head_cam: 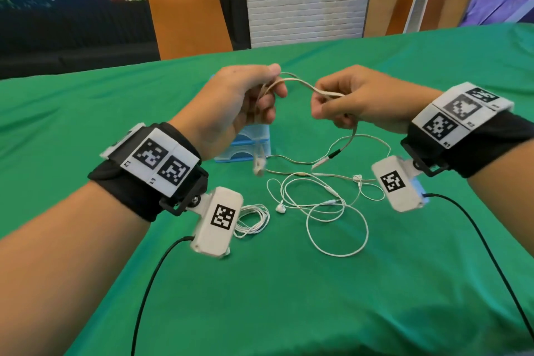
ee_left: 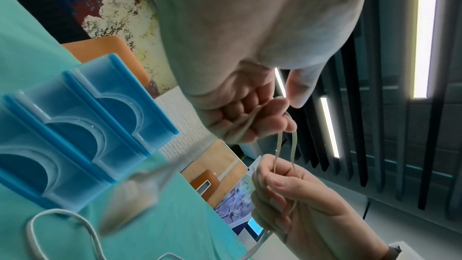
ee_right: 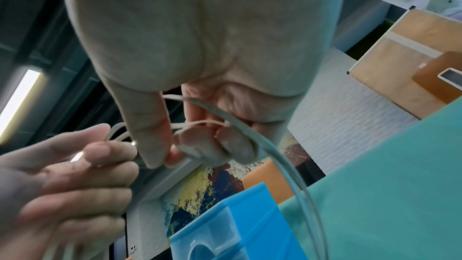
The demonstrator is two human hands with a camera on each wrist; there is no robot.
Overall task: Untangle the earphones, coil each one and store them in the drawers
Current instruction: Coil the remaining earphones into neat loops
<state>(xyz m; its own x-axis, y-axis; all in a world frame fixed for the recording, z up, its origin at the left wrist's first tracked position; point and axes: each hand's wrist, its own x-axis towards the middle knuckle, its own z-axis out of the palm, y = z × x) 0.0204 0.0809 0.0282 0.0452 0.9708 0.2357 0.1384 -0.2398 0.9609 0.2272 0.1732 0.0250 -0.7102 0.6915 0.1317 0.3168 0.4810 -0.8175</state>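
Observation:
Both hands are raised above the green table, holding a beige flat earphone cable (head_cam: 297, 84) between them. My left hand (head_cam: 254, 98) pinches a loop of it between thumb and fingers (ee_left: 277, 110). My right hand (head_cam: 335, 104) grips the other part, and the cable (ee_right: 240, 124) runs down from it to a black-tipped plug (head_cam: 332, 154). A beige earbud (head_cam: 258, 166) dangles blurred below my left hand. A white earphone (head_cam: 326, 211) lies loosely tangled on the cloth. Another white earphone (head_cam: 252, 221) lies coiled by my left wrist. The blue drawer unit (head_cam: 248, 144) stands behind the hands.
The green cloth (head_cam: 289, 298) covers the whole table. An orange chair (head_cam: 187, 23) stands at the far edge, and a second one (head_cam: 419, 0) at the back right. Black camera leads (head_cam: 150, 283) trail from both wrists toward me.

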